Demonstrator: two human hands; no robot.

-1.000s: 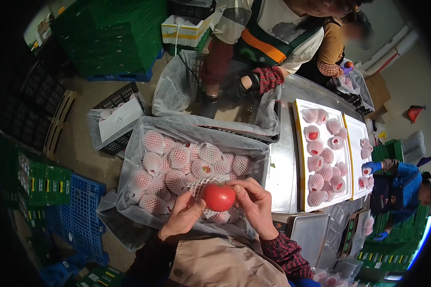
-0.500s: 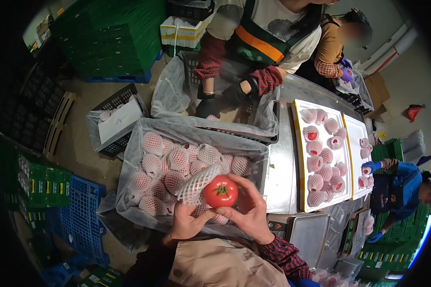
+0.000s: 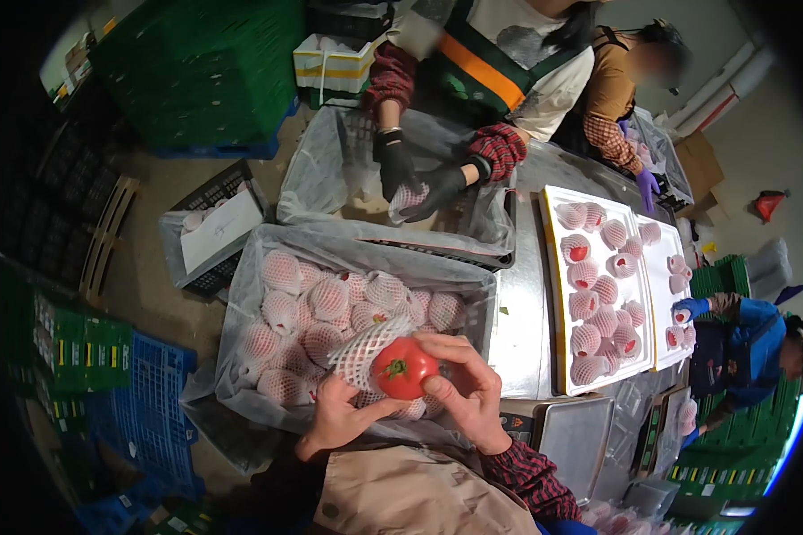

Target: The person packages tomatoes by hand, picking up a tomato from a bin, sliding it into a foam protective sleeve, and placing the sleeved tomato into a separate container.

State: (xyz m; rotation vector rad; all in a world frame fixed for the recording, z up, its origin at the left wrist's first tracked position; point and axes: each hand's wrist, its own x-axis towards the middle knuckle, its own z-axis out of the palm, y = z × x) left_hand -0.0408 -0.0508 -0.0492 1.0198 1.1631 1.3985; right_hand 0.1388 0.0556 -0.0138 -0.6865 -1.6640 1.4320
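A red tomato (image 3: 410, 374) with a green stem is held above the lined crate. My right hand (image 3: 469, 392) closes on its right side, thumb at the front and fingers over the top. A white foam net sleeve (image 3: 355, 355) lies against the tomato's left side, covering part of it. Around the sleeve's lower end my left hand (image 3: 341, 417) is closed, with its thumb reaching toward the tomato. Below both hands, many net-wrapped tomatoes (image 3: 281, 310) fill the plastic-lined crate (image 3: 241, 259).
Across from me, a co-worker's black-gloved hands (image 3: 437, 192) hold a netted tomato over another lined crate (image 3: 317, 169). White foam trays (image 3: 553, 267) of netted tomatoes stand on the metal table (image 3: 526, 330) to the right. A scale (image 3: 575, 437) sits near my right arm.
The tomato has tilted and shifted slightly left and down against the sleeve, still in my hands. The co-worker opposite has raised a netted tomato. A purple-gloved hand farther off has moved down.
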